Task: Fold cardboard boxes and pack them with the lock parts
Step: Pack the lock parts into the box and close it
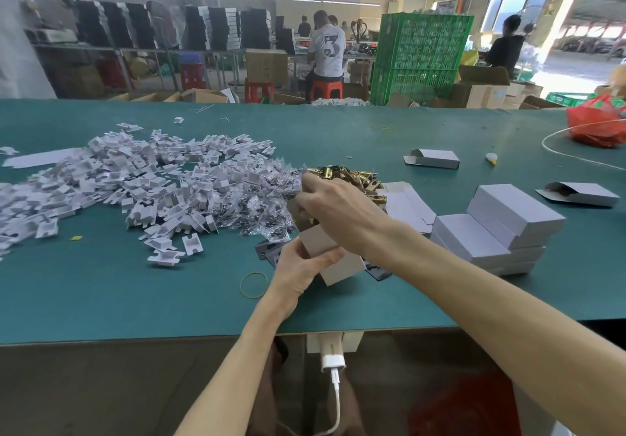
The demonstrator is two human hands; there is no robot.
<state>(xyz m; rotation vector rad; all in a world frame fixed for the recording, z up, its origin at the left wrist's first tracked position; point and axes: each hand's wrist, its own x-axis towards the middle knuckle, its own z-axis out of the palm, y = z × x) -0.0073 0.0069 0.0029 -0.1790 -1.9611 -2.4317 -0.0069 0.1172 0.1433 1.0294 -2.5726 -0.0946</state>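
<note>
A yellow rubber band [253, 285] lies near the green table's [101, 283] front edge, a red plastic bag [596, 127] at its far right. Green crates [420, 56] stand beyond it, a white charger [333, 357] below.

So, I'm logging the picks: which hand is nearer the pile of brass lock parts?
Right. The right hand sits right at the brass lock parts; the left hand is nearer the person, holding the cardboard box.

One head-worn wide-angle view, facing forward and down across the table [135, 300], left hand [298, 271] and right hand [335, 205] close at centre, crates [420, 49] far behind
</note>
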